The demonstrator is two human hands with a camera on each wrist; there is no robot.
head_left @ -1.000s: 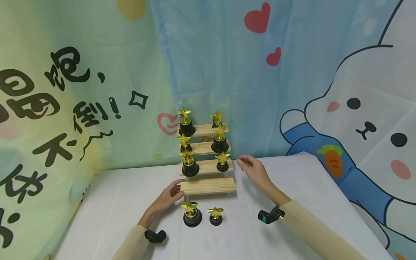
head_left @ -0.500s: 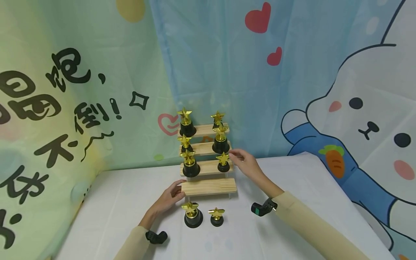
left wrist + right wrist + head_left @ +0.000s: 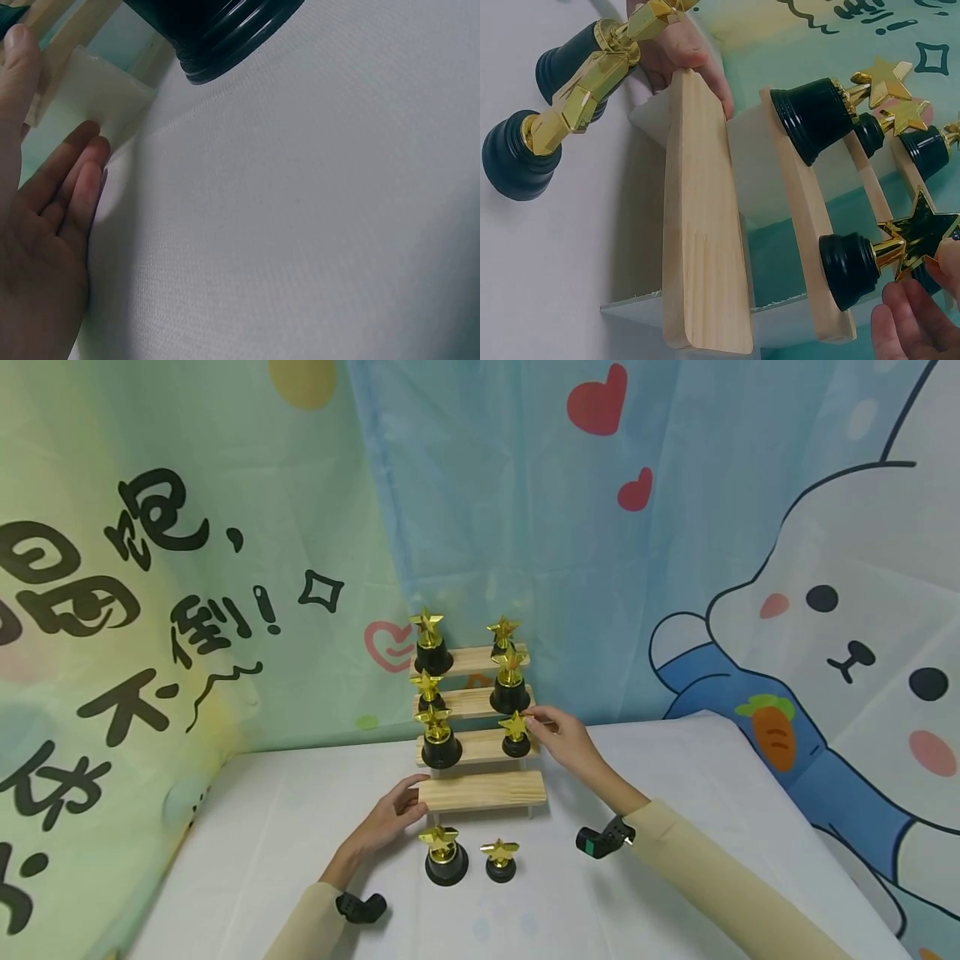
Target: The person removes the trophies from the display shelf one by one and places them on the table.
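Note:
A stepped wooden display stand [image 3: 482,790] holds gold star trophies on its three upper boards. My left hand [image 3: 392,814] grips the left end of the lowest board, thumb at one edge and index finger at the other; its remaining fingers extend loosely beside the stand in the left wrist view. On the board above, at its right end, stands a small star trophy [image 3: 515,735] with a black base. My right hand [image 3: 564,737] pinches that trophy's star between thumb and fingers, as the right wrist view shows. The base sits upright on the board.
In front of the stand, a larger star trophy [image 3: 446,858] and a smaller star trophy [image 3: 499,862] stand on the white tablecloth [image 3: 555,902]. Another large trophy [image 3: 439,739] occupies the left end of the pinched trophy's board. A printed curtain [image 3: 465,527] hangs close behind.
My right hand has moved left from beside the stand to the small trophy and now pinches its star. The left hand has stayed at the lowest board.

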